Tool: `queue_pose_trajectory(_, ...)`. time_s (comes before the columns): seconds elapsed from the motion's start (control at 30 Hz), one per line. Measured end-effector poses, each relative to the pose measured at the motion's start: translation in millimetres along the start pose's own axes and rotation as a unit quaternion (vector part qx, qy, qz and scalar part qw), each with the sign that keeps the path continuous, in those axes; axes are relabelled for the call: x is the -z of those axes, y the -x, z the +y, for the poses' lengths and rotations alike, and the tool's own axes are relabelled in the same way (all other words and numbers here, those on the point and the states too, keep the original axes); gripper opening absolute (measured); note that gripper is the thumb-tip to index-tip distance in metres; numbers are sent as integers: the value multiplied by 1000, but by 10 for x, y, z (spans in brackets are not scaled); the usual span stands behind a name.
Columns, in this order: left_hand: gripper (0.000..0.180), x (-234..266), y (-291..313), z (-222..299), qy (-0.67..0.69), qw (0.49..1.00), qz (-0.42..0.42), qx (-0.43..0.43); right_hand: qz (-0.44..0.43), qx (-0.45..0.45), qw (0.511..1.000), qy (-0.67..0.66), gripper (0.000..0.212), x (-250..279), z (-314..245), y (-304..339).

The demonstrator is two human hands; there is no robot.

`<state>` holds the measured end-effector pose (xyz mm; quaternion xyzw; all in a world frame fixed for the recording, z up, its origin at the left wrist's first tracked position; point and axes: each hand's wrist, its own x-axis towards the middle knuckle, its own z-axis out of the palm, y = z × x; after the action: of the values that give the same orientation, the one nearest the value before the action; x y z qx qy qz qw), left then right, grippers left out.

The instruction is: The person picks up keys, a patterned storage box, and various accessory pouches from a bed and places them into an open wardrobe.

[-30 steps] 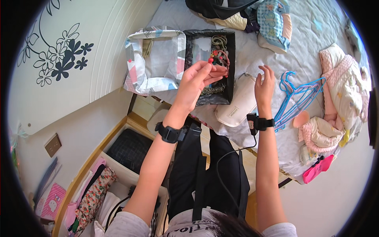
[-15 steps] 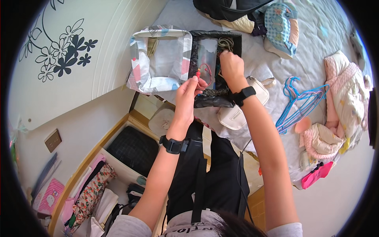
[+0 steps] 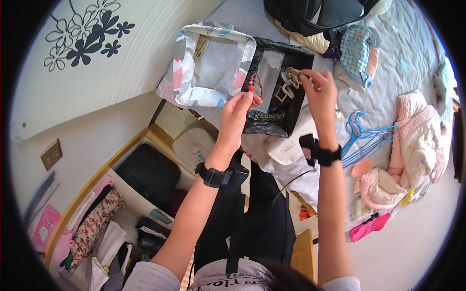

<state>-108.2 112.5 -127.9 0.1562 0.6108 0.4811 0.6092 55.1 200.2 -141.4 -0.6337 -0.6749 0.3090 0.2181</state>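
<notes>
Between the thumb and fingers of my left hand [image 3: 235, 116] is a red cord bracelet [image 3: 251, 87] with beads. My right hand [image 3: 321, 92] pinches a khaki looped cord [image 3: 294, 76] over the right part of a black box [image 3: 304, 59]. Close under that cord are pale, looped small pieces [image 3: 286, 90] whose kind I cannot make out; whether they hang from it is unclear. A translucent flat sheet or pouch [image 3: 268, 70] and a dark chain-like strand [image 3: 264, 116] lie in the box. Left of it stands a patterned fabric bin [image 3: 180, 72], with a whitish lining.
On the bed are a white bag [image 3: 286, 148], blue hangers [image 3: 366, 138], a blue checked pouch [image 3: 357, 53], a black bag [image 3: 320, 14] and a quilted pink-white cloth [image 3: 420, 131]. An open drawer of folded clothes [image 3: 99, 213] sits at lower left.
My right hand has come up and right out of the black box, bringing the khaki cord. My left hand still holds the red bracelet. The whole view has shifted slightly.
</notes>
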Motion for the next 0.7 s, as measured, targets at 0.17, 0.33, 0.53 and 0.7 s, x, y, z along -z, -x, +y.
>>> queue_pose_trajectory(0.17,24,4,33,21,-2,1000,-23,-6,-54,-110,902,-414,13,294,-35,265)
queue_pose_trajectory(0.33,24,-158,57,2,83,992,-90,13,-85,-197,684,-697,12,519,-151,418)
queue_pose_trajectory(0.53,25,-271,113,41,146,981,-125,26,-72,-204,686,-695,12,526,-213,455)
queue_pose_trajectory(0.7,25,-199,121,67,174,974,-145,21,-100,-162,788,-586,17,386,-152,371)
